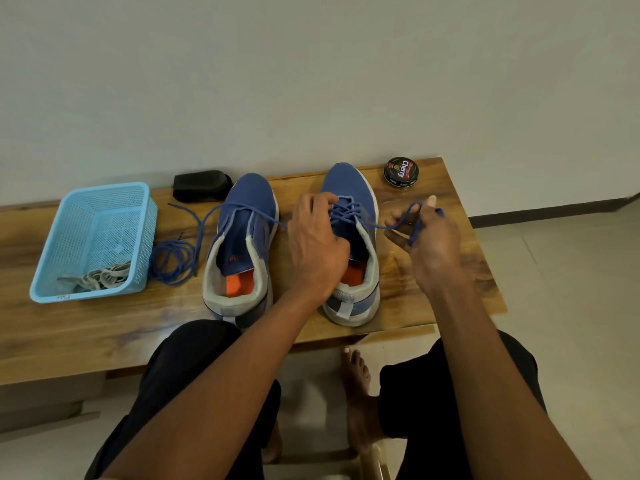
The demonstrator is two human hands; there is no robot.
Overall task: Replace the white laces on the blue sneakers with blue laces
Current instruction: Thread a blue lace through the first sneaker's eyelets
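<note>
One basket (93,242) holding white laces (100,277) is sitting far left of the left hand (317,242). Two blue sneakers (242,244) are standing on the desk (138,317); the left hand is pinching the right sneaker's (353,188) blue lace (346,211), the right hand (427,237) gripping its looped end.

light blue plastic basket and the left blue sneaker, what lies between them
In the head view, a loose coil of dark blue lace lies on the wooden table between the basket and the sneaker.

blue sneakers (242,244), blue laces (173,261), turquoise basket (52,251)
</note>
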